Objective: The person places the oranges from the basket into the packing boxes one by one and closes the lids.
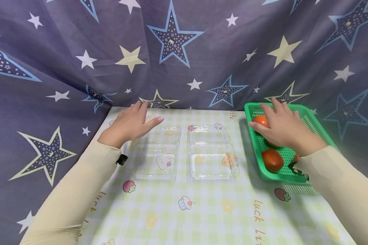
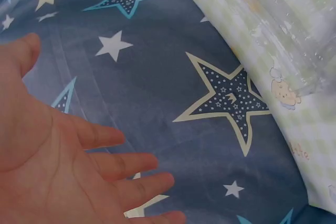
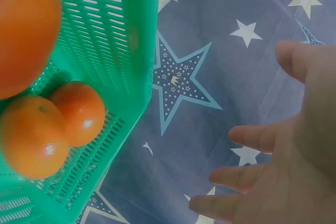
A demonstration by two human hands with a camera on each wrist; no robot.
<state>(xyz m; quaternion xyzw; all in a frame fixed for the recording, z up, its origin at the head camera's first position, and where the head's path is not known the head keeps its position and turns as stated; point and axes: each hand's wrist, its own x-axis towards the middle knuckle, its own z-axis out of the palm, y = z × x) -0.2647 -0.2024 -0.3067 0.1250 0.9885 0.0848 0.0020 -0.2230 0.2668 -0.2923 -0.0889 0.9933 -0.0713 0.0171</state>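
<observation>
My left hand (image 1: 129,124) hovers, fingers spread and nothing in its grasp, by the back left of the table. It overlaps the corner of an open clear plastic clamshell box (image 1: 154,177) in the head view. A second such box (image 1: 213,176) lies to its right. Over the green plastic basket (image 1: 262,172) hangs my right hand (image 1: 283,127), also with spread fingers and holding nothing. Inside the basket are a dark red tomato (image 1: 272,160) and several round orange-red fruits, one of them an orange (image 3: 34,137). The right hand and sleeve hide part of the basket's contents.
A checked tablecloth (image 1: 171,224) with printed cakes and strawberries covers the table. Behind it and at the sides hangs a dark blue curtain (image 1: 184,78) with stars. The basket's raised rim stands at the table's right back.
</observation>
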